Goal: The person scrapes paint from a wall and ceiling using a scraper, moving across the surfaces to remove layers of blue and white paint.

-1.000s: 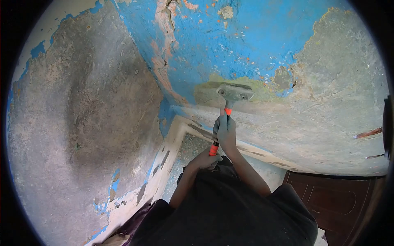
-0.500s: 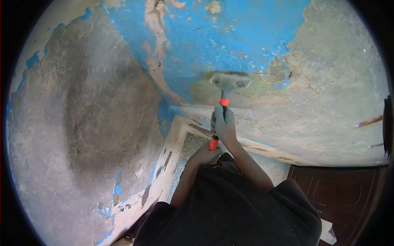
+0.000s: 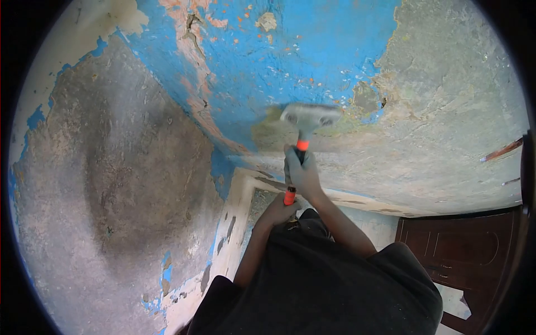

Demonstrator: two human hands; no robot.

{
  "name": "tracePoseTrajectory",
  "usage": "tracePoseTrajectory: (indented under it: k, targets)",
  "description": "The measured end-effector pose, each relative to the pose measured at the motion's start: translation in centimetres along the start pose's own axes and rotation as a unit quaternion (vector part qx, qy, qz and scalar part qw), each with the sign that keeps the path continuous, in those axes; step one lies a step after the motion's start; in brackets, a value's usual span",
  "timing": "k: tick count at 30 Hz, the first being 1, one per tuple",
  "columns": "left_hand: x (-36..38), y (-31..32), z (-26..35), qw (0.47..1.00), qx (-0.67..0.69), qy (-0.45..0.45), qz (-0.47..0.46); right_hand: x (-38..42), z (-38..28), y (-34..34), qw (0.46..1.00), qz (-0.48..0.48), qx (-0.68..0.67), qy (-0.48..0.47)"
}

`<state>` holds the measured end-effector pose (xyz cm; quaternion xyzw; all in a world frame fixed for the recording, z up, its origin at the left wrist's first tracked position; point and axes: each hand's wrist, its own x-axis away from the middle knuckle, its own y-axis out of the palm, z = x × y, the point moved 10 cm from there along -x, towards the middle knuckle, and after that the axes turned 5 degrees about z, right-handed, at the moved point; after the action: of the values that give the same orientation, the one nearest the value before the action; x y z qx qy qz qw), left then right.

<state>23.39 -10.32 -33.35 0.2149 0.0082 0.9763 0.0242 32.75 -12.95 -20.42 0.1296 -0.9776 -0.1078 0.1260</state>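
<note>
Two hands grip one tool: just below the middle of the frame, we see the right hand (image 3: 305,174) with its fingers curled around the black handle (image 3: 301,156) of a scraper (image 3: 307,118), and below it, slightly left, the left hand (image 3: 277,213) clasping the handle's end by a red band (image 3: 290,197). The scraper's broad head, blurred, is at upper centre over a yellowish-green patch (image 3: 267,133); we cannot tell whether its edge touches. Beyond it, blue paint (image 3: 329,39) fills the top middle, bare grey plaster (image 3: 446,95) the right. We find another worn wall (image 3: 128,167) at left, a black shirt (image 3: 324,279) at bottom centre.
</note>
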Motion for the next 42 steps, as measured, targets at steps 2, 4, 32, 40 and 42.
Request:
tracePoseTrajectory:
  k: [2, 4, 32, 40, 42]
  targets:
    - [-0.3, 0.1, -3.3, 0.999, -0.012, -0.034, -0.011, -0.9, 5.0, -1.5, 0.998, 0.031, 0.051, -0.001]
    - [0.2, 0.4, -2.6, 0.999, -0.011, -0.037, -0.019, -0.6, 4.2, -1.1, 0.999, 0.02, 0.042, 0.014]
    - [2.9, 4.2, 0.7, 0.997, 0.049, -0.028, -0.06, 2.5, -1.9, -3.0, 0.997, 0.062, -0.003, -0.045]
    - [3.0, 4.6, 2.4, 0.992, 0.074, -0.05, -0.094, 2.9, -2.8, -2.8, 0.998, 0.052, -0.009, -0.035]
    - [2.9, 4.6, 0.9, 0.991, 0.091, -0.057, -0.074, 2.4, -2.0, -2.9, 0.998, 0.054, -0.006, -0.039]
